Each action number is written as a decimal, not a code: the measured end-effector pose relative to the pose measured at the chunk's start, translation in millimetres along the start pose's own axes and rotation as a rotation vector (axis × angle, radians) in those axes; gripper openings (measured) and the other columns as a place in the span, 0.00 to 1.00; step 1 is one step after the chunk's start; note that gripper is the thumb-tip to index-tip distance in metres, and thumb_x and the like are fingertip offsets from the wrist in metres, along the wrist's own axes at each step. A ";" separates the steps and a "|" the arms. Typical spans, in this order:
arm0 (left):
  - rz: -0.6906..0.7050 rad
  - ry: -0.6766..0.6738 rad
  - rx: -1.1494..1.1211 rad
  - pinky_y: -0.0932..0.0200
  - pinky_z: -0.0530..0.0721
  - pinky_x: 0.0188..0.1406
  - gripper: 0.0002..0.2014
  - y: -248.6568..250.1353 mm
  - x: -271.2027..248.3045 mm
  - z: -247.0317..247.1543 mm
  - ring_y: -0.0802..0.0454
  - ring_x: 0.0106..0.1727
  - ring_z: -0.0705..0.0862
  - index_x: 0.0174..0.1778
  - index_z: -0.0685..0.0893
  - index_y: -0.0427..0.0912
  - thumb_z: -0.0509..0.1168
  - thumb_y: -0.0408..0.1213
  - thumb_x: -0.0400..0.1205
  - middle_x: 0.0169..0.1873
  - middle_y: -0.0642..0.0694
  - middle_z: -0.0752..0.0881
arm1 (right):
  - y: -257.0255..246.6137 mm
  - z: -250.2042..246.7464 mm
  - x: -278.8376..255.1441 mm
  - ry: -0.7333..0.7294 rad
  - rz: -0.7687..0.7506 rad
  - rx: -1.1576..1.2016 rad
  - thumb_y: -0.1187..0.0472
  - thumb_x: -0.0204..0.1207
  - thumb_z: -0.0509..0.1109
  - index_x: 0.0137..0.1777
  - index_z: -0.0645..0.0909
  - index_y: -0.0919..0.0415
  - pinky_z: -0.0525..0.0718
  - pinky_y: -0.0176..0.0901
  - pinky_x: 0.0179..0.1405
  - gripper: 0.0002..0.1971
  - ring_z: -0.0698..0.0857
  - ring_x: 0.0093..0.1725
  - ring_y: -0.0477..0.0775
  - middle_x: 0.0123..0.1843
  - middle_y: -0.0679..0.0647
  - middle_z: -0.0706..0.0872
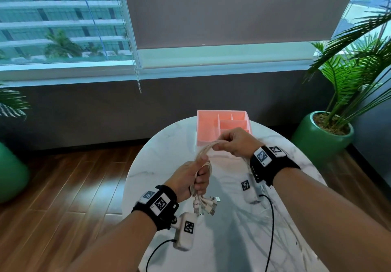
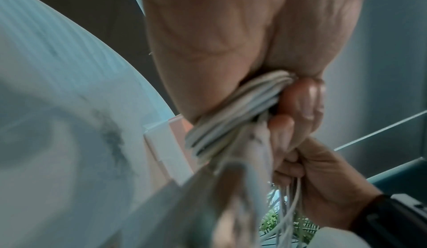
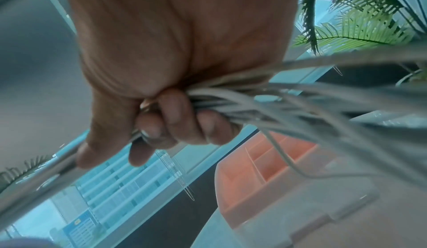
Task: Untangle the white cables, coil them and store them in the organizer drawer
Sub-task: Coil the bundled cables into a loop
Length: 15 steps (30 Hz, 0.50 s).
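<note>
A bundle of white cables (image 1: pixel 203 155) arches between both hands above the round marble table (image 1: pixel 160 149). My left hand (image 1: pixel 195 176) grips the looped bundle in a fist, and several plugs (image 1: pixel 206 205) dangle below it. My right hand (image 1: pixel 227 142) grips the upper end of the bundle, just in front of the pink organizer drawer (image 1: pixel 206 128). In the left wrist view the cables (image 2: pixel 231 113) are squeezed under the curled fingers (image 2: pixel 307 102). The right wrist view shows the cables (image 3: pixel 242 98) running through the fist, with the drawer (image 3: pixel 265 162) below it.
The pink drawer stands at the table's far edge, its compartments holding nothing. A potted palm (image 1: pixel 323 132) in a green pot stands on the right, and another green pot (image 1: pixel 10 172) on the left. Wooden floor (image 1: pixel 74 187) surrounds the table. Black leads (image 1: pixel 271 219) trail from the wrist cameras.
</note>
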<state>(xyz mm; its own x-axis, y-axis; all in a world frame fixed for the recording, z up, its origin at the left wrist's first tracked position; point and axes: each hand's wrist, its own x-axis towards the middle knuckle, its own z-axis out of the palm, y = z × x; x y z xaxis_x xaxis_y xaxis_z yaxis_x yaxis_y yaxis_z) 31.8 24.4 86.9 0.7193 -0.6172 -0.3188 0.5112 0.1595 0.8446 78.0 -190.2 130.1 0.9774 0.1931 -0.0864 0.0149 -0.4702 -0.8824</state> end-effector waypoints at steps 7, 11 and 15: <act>0.084 -0.027 -0.094 0.65 0.63 0.17 0.24 25.6 0.2 -2.9 0.57 0.17 0.57 0.32 0.64 0.46 0.58 0.57 0.89 0.21 0.51 0.58 | 33.6 16.9 -9.4 -0.063 0.056 0.021 0.55 0.79 0.75 0.45 0.82 0.74 0.83 0.39 0.31 0.18 0.80 0.26 0.46 0.30 0.56 0.80; 0.105 -0.015 -0.143 0.66 0.63 0.16 0.24 32.6 -2.7 -8.7 0.58 0.17 0.58 0.30 0.64 0.47 0.59 0.56 0.87 0.20 0.52 0.59 | 62.2 16.0 -16.9 -0.082 0.139 -0.071 0.54 0.79 0.74 0.41 0.84 0.56 0.84 0.50 0.48 0.08 0.87 0.37 0.48 0.36 0.54 0.91; 0.135 -0.001 -0.207 0.67 0.62 0.15 0.24 39.1 -5.9 -13.3 0.59 0.15 0.58 0.28 0.65 0.47 0.58 0.54 0.87 0.19 0.53 0.60 | 63.6 2.4 -26.4 -0.112 0.155 -0.041 0.64 0.79 0.74 0.42 0.83 0.62 0.83 0.45 0.40 0.05 0.87 0.35 0.53 0.37 0.59 0.91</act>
<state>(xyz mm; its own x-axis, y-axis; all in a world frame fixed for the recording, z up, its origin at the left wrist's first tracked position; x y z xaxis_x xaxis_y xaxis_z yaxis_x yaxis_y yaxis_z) 53.7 44.5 116.0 0.7874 -0.5801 -0.2085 0.4957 0.3948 0.7736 52.6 -223.1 75.1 0.9392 0.2089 -0.2725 -0.1232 -0.5357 -0.8354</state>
